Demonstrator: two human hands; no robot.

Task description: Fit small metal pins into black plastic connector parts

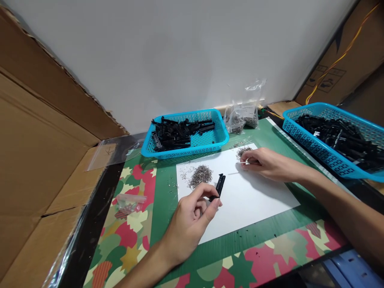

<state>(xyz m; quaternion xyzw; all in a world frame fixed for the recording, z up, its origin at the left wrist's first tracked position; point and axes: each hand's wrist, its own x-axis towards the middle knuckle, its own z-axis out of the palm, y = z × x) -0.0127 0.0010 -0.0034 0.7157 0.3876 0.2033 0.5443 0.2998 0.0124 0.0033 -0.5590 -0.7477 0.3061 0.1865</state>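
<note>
My left hand pinches a slim black plastic part by its near end, tilted above the white sheet. To the right, my right hand is closed on a thin, pointed metal tool, perhaps tweezers, its tip pointing left. Just behind those fingers lies a small heap of tiny metal pieces, partly hidden by the hand. A larger pile of small wire-like metal pieces sits on the sheet beyond my left hand.
A blue basket of black parts stands at the back, another blue basket of them at right. Clear bags of metal pieces lean near the wall. A small plastic bag lies left. Cardboard borders the left side.
</note>
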